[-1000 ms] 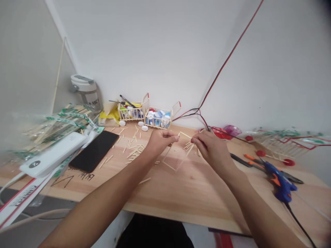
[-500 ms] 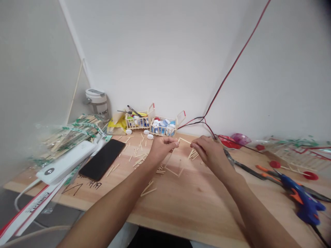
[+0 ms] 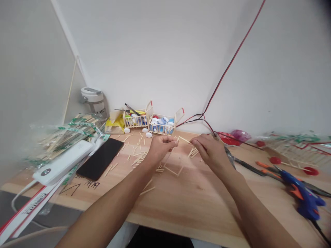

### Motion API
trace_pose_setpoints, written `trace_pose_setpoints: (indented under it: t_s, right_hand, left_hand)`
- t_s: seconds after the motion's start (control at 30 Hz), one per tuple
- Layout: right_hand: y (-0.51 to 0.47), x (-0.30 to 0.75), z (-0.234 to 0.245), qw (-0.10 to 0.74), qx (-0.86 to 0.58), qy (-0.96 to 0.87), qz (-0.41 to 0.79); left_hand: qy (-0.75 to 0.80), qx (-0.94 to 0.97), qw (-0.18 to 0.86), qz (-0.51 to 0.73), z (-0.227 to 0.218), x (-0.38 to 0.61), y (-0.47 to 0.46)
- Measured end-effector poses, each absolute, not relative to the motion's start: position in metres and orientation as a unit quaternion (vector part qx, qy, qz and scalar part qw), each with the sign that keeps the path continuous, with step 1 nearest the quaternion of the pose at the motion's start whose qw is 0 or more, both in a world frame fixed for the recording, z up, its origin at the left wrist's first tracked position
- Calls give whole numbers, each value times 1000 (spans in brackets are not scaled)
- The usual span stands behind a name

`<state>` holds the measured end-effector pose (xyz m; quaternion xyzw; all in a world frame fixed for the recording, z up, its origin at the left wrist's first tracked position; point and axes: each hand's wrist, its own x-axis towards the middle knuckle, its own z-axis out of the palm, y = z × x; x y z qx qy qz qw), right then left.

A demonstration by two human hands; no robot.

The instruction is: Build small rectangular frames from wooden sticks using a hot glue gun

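Observation:
My left hand (image 3: pixel 160 147) is closed in a pinch on the top corner of a thin square frame of wooden sticks (image 3: pixel 173 166), which stands tilted with its lower edge on the wooden table (image 3: pixel 196 196). My right hand (image 3: pixel 210 150) is closed beside it on the right, fingers curled at the frame's upper stick (image 3: pixel 184 140); what it grips is hidden. Loose short sticks (image 3: pixel 137 156) lie scattered on the table left of my left hand and under my right.
Two small stick carts (image 3: pixel 152 122) full of bottle caps stand at the wall. A black phone (image 3: pixel 100 158), a white power bank (image 3: pixel 63 162) and stick packets lie left. A blue glue gun (image 3: pixel 301 194), pliers (image 3: pixel 248 165) and red caps lie right. Red and black wires (image 3: pixel 219 82) run up the wall.
The camera has shifted a little. My hands stay together on the stick frame, the right hand slightly closer to the left one.

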<state>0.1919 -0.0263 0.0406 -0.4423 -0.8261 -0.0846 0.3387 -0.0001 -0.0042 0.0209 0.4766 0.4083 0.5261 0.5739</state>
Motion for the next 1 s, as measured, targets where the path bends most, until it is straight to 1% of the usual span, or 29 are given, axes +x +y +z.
trace_pose_setpoints:
  t_s: [0.57, 0.77, 0.8, 0.87, 0.93, 1.0]
  right_hand:
    - [-34, 197, 42, 352, -548, -756, 72]
    - [-34, 194, 36, 406, -533, -739, 63]
    - [-31, 195, 33, 418, -531, -732, 85]
    - [-23, 200, 22, 455, -525, -698, 174]
    - [-13, 207, 10, 455, -508, -678, 273]
    - [-7, 210, -1, 459, -492, -654, 344]
  left_hand:
    - [410, 468, 586, 519, 15, 1, -1]
    - [405, 482, 577, 519, 14, 0, 1]
    - [404, 480, 579, 520, 13, 1, 1]
    - [404, 470, 586, 522, 13, 1, 2]
    - [400, 463, 593, 524, 13, 1, 2]
    - [393, 463, 597, 524, 14, 0, 1]
